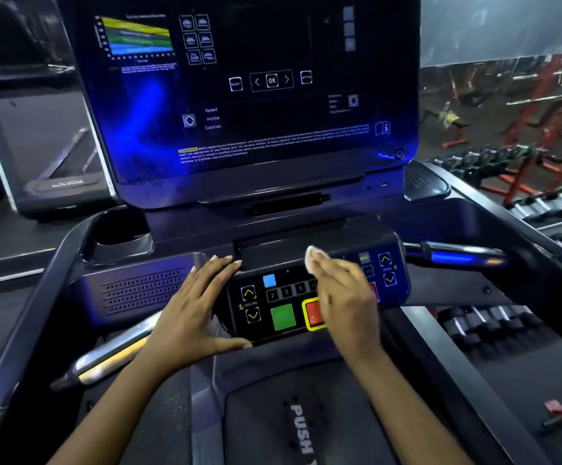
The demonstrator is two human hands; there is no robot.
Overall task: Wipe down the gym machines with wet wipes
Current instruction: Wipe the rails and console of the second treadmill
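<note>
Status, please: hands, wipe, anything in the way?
Left hand flat on keypad, left end. Right hand presses wipe on keypad top. Nothing blocks.

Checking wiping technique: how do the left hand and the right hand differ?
The right hand presses a wipe under its fingers; the left hand holds none. The left hand braces the control panel at its left end; the right hand lies over its right half, covering part of the red button. Both touch the panel, fingers straight.
</note>
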